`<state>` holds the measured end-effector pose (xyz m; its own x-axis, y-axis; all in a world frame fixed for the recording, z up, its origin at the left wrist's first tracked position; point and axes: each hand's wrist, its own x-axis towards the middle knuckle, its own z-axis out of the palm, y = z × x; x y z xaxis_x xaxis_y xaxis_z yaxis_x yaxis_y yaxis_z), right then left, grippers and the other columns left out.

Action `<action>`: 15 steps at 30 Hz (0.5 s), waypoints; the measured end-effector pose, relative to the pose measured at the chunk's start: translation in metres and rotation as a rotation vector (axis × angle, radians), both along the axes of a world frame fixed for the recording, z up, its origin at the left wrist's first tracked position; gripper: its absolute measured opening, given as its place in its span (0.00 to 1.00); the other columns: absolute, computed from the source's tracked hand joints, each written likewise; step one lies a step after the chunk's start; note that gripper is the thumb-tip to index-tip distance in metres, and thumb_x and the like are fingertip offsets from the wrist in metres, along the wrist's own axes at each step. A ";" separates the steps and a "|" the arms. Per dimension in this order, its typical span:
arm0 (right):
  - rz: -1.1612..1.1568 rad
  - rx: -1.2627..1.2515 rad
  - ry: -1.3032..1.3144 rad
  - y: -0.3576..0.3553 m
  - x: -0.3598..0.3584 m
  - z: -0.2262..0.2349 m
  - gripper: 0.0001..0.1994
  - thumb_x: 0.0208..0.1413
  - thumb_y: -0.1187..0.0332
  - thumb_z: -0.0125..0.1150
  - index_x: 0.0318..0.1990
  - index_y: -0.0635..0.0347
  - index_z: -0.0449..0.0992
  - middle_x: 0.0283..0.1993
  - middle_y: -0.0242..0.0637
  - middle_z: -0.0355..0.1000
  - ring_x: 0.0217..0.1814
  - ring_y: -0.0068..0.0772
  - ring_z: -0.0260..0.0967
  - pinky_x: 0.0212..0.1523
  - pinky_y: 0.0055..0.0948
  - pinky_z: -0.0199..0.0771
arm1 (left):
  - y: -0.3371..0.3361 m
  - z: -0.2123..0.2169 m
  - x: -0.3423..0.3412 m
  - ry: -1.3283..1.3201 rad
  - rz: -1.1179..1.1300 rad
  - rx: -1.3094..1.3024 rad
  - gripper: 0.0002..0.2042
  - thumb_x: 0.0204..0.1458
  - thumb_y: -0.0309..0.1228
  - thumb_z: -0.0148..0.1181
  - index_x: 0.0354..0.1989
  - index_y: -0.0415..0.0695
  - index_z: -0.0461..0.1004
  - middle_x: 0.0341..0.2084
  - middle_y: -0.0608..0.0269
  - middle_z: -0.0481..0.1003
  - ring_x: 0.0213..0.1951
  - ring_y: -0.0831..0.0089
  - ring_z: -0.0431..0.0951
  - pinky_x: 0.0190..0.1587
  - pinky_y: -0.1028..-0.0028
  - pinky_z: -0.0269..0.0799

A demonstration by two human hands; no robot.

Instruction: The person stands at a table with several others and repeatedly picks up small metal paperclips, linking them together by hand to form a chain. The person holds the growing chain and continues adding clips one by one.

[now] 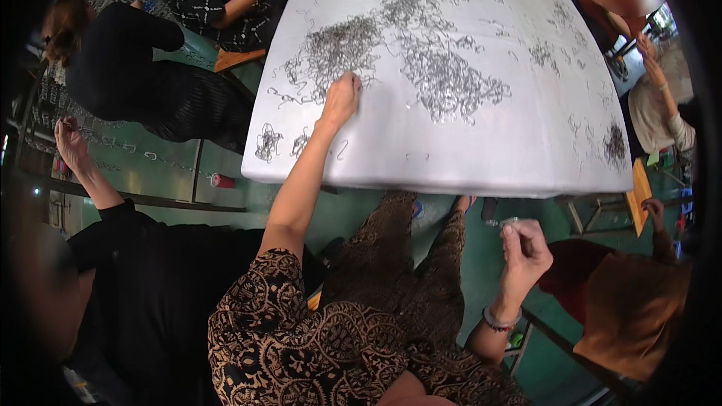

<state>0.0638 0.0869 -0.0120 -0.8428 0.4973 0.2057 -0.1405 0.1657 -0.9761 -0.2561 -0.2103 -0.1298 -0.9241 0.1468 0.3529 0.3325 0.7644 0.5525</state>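
Grey wire links [338, 49] heaped at twelve o'clock on the white table [466, 158] — left hand [340, 98] pinches into them; right hand [524, 252], at four o'clock, grips a small metal ring [509, 221].

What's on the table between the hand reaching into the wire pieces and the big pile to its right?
In the head view, between the left hand and the big pile of metal links, the white table is mostly bare, with only a few stray links.
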 end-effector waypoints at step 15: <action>-0.020 0.022 0.066 -0.018 0.041 -0.003 0.03 0.49 0.83 0.65 0.31 0.67 0.77 0.30 0.28 0.71 0.27 0.12 0.57 0.26 0.14 0.54 | 0.025 0.005 0.057 -0.189 -0.223 -0.105 0.07 0.48 0.29 0.63 0.33 0.42 0.83 0.31 0.53 0.81 0.35 0.58 0.80 0.43 0.65 0.74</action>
<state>0.1045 0.0684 -0.0154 -0.8171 0.5086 0.2715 -0.2010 0.1901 -0.9610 -0.1987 -0.1856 -0.1247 -0.9127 0.3802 0.1498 0.3974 0.7399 0.5428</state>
